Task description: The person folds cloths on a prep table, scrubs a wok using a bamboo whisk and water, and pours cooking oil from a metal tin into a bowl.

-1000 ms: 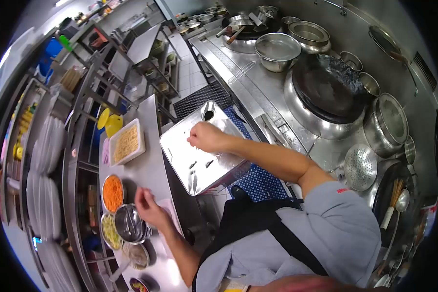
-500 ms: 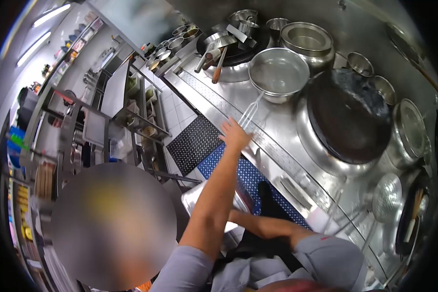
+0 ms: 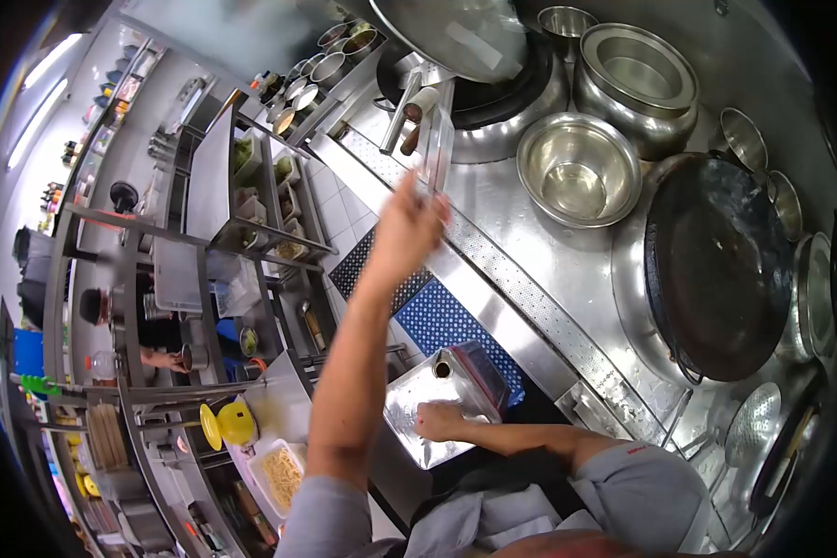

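Note:
My left hand (image 3: 407,228) is raised over the counter's front edge, somewhat blurred, its fingers closed round the wire handle of a large round sieve (image 3: 493,42). The sieve is tilted above the far wok and its pan handles. Below it to the right, a steel bowl (image 3: 575,177) stands uncovered on the counter. Low in front of my body, my right hand (image 3: 440,422) rests curled at a shiny metal tray (image 3: 405,395). Whether its fingers hold anything is hidden. Beside that hand is a small dark round opening (image 3: 442,370).
A large dark wok (image 3: 725,270) sits at the right, with a steel pot (image 3: 637,84) behind the bowl. A perforated skimmer (image 3: 753,423) lies lower right. On the left are shelves, a tub of noodles (image 3: 279,474) and another person's hand (image 3: 163,359) at a metal cup.
My left hand has closed on the sieve's handle and lifted the sieve off the steel bowl, up and to the left. The view has shifted; the right hand now shows on the tray.

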{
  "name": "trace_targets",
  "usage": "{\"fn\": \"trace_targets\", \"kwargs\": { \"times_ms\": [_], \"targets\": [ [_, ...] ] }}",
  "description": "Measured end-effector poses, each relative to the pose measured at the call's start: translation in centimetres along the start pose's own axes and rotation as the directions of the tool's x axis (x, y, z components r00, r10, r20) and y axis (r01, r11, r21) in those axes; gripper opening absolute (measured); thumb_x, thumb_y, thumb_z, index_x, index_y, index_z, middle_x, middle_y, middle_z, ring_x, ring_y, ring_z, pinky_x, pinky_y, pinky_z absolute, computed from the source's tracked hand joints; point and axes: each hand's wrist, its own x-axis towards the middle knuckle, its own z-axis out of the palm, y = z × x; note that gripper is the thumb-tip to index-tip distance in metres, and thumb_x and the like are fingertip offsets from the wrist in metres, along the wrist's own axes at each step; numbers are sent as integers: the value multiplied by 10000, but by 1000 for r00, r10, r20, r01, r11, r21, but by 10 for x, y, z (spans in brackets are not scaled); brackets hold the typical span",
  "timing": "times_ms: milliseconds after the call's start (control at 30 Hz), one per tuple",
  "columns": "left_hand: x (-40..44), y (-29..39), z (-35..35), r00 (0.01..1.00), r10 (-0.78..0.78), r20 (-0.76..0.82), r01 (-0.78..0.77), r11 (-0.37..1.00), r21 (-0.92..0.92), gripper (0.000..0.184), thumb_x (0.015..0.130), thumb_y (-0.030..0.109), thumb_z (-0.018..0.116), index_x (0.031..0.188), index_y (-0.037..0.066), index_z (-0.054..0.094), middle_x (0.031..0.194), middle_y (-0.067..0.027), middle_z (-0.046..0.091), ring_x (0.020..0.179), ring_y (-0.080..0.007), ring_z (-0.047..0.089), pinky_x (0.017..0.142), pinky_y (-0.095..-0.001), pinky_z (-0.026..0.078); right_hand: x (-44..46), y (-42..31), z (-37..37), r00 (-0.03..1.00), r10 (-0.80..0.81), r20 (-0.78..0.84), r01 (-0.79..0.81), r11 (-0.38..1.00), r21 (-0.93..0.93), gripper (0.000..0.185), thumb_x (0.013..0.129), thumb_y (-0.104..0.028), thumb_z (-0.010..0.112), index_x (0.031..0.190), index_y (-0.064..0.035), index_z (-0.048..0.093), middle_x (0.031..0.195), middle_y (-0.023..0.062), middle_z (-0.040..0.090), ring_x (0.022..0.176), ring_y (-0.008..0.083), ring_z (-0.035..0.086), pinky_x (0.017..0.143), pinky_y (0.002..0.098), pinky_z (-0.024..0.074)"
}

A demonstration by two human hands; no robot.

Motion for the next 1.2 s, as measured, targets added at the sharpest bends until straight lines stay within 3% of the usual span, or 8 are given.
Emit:
{"fn": "trace_targets", "kwargs": {
  "times_ms": [167,333,567,633,767,900,967,1200],
  "targets": [
    [144,-7,-24,902,320,-288,37,609,792,445,958,192,522,1395,108,549,973,-250,708,910,-440,676,822,-501,520,17,2,-22,999,-18,-29,18,1000,1,331,803,-290,601,979,-17,667,940,241,703,918,411,687,836,526,515],
    [219,-50,-15,960,90,-267,212,393,895,463,948,238,539,1405,162,548,1194,-222,666,1084,-374,663,912,-472,537,19,12,-46,994,-43,-97,50,996,76,346,804,-283,621,993,7,642,915,246,701,881,428,689,799,555,516],
    [190,-55,-40,853,511,-101,-64,295,953,561,892,350,694,1391,132,559,1274,-220,622,1171,-354,610,991,-436,481,34,23,-42,986,25,-166,-21,999,26,312,742,-312,680,947,-78,666,930,183,704,904,380,681,803,506,519],
    [129,-62,-73,876,472,-99,-256,630,733,528,900,272,711,1352,37,572,1328,-247,563,1200,-364,570,1006,-423,463,42,14,-48,992,84,-95,-84,996,6,350,737,-326,686,978,-74,653,957,188,700,899,392,670,810,513,516],
    [-57,-187,-153,949,-77,-306,154,960,235,369,990,239,630,1284,16,633,1128,-89,681,1028,-152,627,868,-285,499,26,-25,-74,992,46,-115,-40,998,56,367,749,-297,678,957,2,639,910,234,695,888,412,678,801,520,523],
    [-263,-290,-166,626,-703,-338,559,707,-433,595,973,486,600,1333,13,580,995,-30,644,925,-115,585,779,-274,477,15,-59,-79,978,35,-204,-31,999,23,283,758,-232,671,901,11,651,870,227,700,860,405,686,783,491,533],
    [-334,-354,-158,534,-811,-241,693,582,-426,551,985,509,558,1281,48,609,1052,-54,664,960,-153,610,760,-324,509,0,-86,-97,973,11,-230,8,997,79,257,769,-213,656,907,3,652,868,209,703,859,386,689,789,473,534],
    [-369,-381,-66,724,-688,37,377,350,-858,441,988,427,561,1283,99,554,1060,-78,663,858,-234,649,663,-381,541,-79,-192,-167,893,-168,-417,192,981,15,228,827,-157,695,964,21,655,880,163,709,799,234,691,720,363,527]
  ]
}}
